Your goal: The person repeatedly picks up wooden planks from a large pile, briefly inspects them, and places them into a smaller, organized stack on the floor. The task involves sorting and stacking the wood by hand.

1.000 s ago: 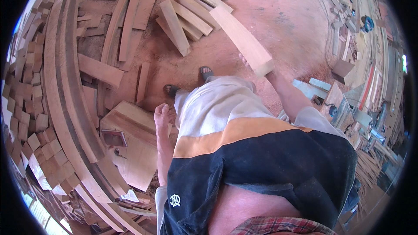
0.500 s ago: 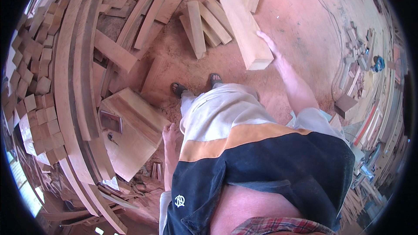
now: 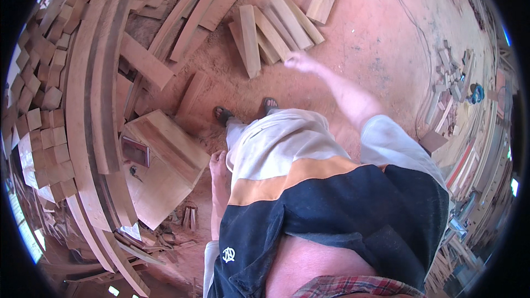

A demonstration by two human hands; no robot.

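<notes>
Wooden blocks (image 3: 272, 31) lie on the reddish floor (image 3: 370, 38).

It was a woodwkg w/shop: cut blocks (image 3: 52, 99) were stacked on the L, long boards (image 3: 107, 77) ran beside them, squared timbers (image 3: 250, 41) lay on a dusty reddish flr (image 3: 367, 44), & small offcuts (image 3: 456, 77) were heaped on the R, w/ thin strips (image 3: 488, 132) of wood nearby.

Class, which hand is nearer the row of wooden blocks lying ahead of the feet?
Right. The right hand is at the near end of the wooden blocks, though contact is unclear; the left hand hangs farther back, beside the left thigh.
</notes>
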